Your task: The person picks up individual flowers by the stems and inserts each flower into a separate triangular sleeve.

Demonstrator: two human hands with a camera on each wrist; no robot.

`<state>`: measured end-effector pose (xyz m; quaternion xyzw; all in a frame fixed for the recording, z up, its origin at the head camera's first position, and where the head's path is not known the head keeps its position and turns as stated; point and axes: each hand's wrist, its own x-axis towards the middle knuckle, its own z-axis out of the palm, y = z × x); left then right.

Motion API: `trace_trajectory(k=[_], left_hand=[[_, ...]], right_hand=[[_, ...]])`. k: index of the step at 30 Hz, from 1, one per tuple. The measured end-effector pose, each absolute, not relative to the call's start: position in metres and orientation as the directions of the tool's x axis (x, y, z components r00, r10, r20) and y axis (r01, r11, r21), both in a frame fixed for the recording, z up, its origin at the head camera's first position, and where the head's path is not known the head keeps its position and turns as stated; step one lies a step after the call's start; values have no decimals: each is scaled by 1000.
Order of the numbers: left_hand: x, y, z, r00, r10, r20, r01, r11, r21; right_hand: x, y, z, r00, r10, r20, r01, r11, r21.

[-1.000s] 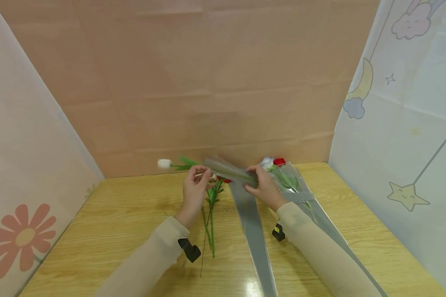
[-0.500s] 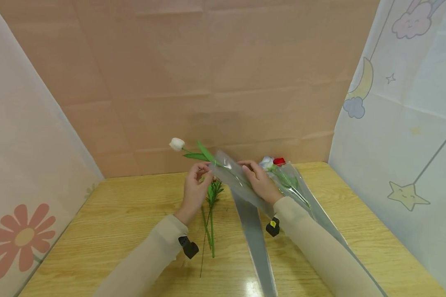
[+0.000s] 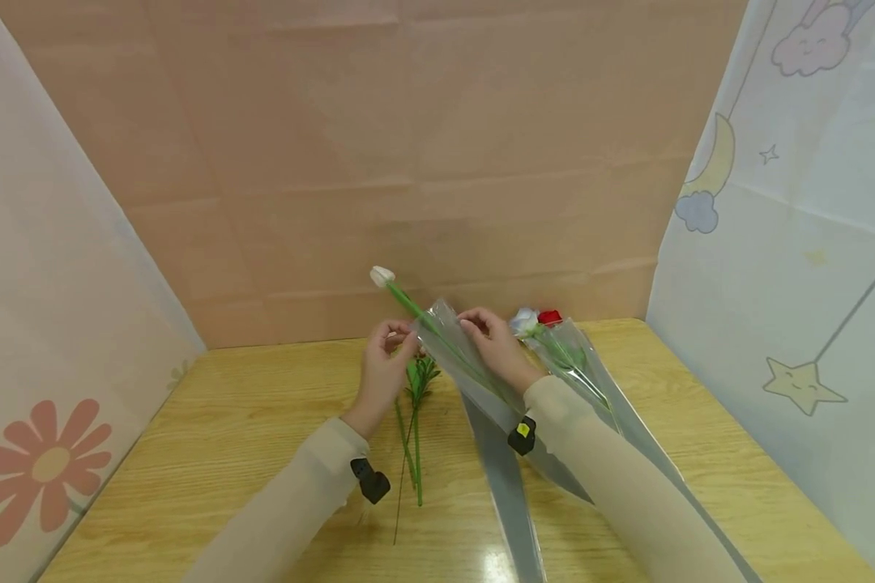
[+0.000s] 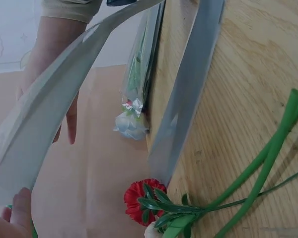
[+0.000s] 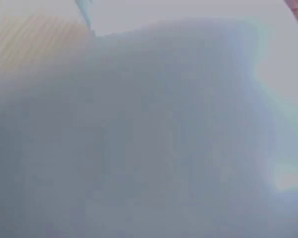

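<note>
White tulip (image 3: pixel 408 303) slants from far left to near right above the bench (image 3: pixel 248 453), its bloom and the upper part of its green leaves standing out of the mouth of a clear sleeve (image 3: pixel 458 330), its stem showing through the film. The left hand (image 3: pixel 384 372) pinches the sleeve's left edge near the mouth between thumb and fingers. The right hand (image 3: pixel 501 348), fingers bent, pinches the right edge, and the sleeve's lower part trails under the right forearm.

Below and left of the sleeve, two green stems (image 3: pixel 418 457) lie crossed on the bench with a leafy sprig (image 3: pixel 421 376) and a thin dark stalk (image 3: pixel 398 514). The left wrist view shows a red flower (image 4: pixel 139 201) at their far end, with a pale bloom (image 4: pixel 153 231) partly hidden beside it. A flat grey sleeve (image 3: pixel 503 478) runs from there toward the near edge. Farther right lies a wrapped pair, one pale blue bloom (image 3: pixel 525 320) and one red bloom (image 3: pixel 549 317), in a transparent wrapper (image 3: pixel 586 344).

Both wrists carry a small black device (image 3: pixel 371 482). Beyond the bench stands a creased brownish backdrop (image 3: pixel 437 162); the left panel bears a large printed flower (image 3: pixel 49 465), the right one a smiling star (image 3: pixel 802 386) and a moon (image 3: pixel 716 158). A grey blur fills most of the right wrist view.
</note>
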<state>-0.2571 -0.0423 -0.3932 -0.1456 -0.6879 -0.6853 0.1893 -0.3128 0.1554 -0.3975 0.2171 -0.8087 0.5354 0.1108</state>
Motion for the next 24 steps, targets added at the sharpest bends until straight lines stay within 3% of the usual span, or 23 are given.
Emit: trace_trajectory(k=[6, 9, 12, 19, 24], left_hand=[[-262, -41, -382, -899, -114, 423, 433, -79, 898], [-267, -41, -370, -868, -151, 472, 482, -35, 875], [-271, -40, -355, -833, -178, 524, 530, 15, 848], [-271, -35, -308, -697, -229, 680, 683, 77, 726], [-267, -33, -284, -574, -197, 795, 786, 138, 602]], right_hand=[[-312, 151, -387, -847, -152, 509, -531, 255, -808], [-307, 146, -376, -773, -85, 628, -627, 247, -739], [-306, 140, -367, -658, -7, 753, -728, 262, -633], [-304, 131, -346, -462, 150, 874, -851, 201, -484], [-299, 125, -332, -407, 220, 887, -888, 133, -441]])
